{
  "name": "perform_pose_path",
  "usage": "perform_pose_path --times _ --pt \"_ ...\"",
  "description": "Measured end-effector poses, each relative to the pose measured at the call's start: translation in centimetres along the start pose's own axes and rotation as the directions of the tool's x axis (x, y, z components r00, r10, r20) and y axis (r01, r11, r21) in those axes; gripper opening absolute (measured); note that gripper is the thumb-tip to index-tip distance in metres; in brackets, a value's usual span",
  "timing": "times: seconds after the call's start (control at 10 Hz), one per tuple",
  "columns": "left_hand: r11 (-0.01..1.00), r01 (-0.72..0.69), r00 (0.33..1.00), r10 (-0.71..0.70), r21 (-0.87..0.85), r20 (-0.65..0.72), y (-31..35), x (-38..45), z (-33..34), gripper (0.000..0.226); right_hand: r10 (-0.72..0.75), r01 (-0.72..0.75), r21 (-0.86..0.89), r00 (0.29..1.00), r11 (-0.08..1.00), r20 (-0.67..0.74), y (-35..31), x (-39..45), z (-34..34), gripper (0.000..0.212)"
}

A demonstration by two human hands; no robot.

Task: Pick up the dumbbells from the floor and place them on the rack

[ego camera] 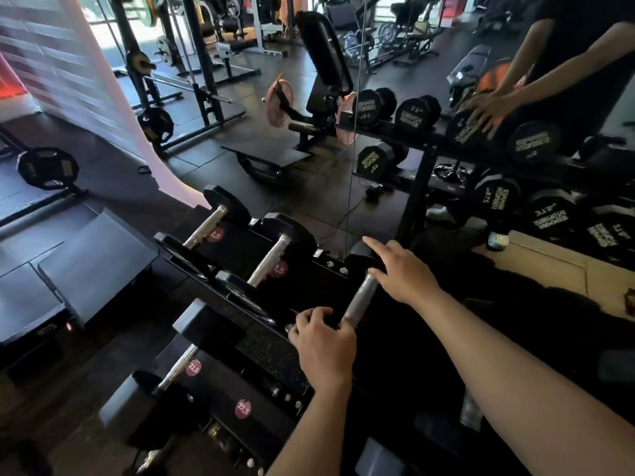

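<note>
A black dumbbell with a steel handle [360, 298] lies on the top shelf of the black dumbbell rack [305, 280], close to the mirror. My left hand [324, 348] grips the near end of its handle. On the far black head rests my right hand [403, 273], fingers spread over it. Two smaller dumbbells [208, 225] [275, 254] sit to the left on the same shelf, above red 2,5 labels. A bigger dumbbell [185, 365] lies on the lower shelf by a 22,5 label.
A wall mirror [481, 149] stands right behind the rack and reflects the dumbbells and my arms. Grey floor mats [86, 262] lie to the left. Plate-loaded machines [309, 108] and racks [202, 80] fill the room beyond.
</note>
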State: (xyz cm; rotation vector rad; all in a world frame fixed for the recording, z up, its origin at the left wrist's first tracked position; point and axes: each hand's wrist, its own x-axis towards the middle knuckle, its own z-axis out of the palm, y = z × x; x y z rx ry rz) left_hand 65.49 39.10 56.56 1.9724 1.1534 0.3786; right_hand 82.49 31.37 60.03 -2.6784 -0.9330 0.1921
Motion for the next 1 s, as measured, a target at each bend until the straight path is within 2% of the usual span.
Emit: perform_pose_path --times 0.2,0.5,0.7,0.8,0.9,1.0 --pt "1.0 -0.011 1.0 0.011 -0.009 0.0 -0.4 -0.1 0.2 0.017 0.02 -0.022 -0.094 1.0 0.995 -0.014 0.0 0.5 1.7 0.065" --pt "0.999 -0.013 1.0 0.014 0.045 -0.013 -0.9 -0.3 -0.1 0.012 -0.036 0.034 -0.108 0.999 0.994 -0.02 -0.1 0.4 1.8 0.063" --pt "0.999 -0.026 0.999 0.027 0.035 -0.032 -1.1 -0.5 -0.1 0.007 -0.007 0.0 -0.128 0.999 0.992 -0.054 -0.6 0.0 2.0 0.063" --pt "0.999 -0.038 0.998 0.04 0.039 -0.047 -1.1 -0.7 0.0 0.014 -0.005 0.005 -0.109 1.0 0.994 -0.002 -0.5 0.0 1.2 0.061" --pt "0.996 -0.057 0.997 0.06 0.069 -0.048 -1.2 -0.7 -0.2 0.032 -0.017 0.02 -0.083 0.999 0.996 0.034 -0.4 -0.4 0.4 0.061" --pt "0.983 -0.116 0.987 0.129 0.14 -0.093 -0.6 -0.2 -0.6 0.056 -0.03 0.03 -0.057 1.0 0.998 0.001 -0.2 -1.2 -0.4 0.061"
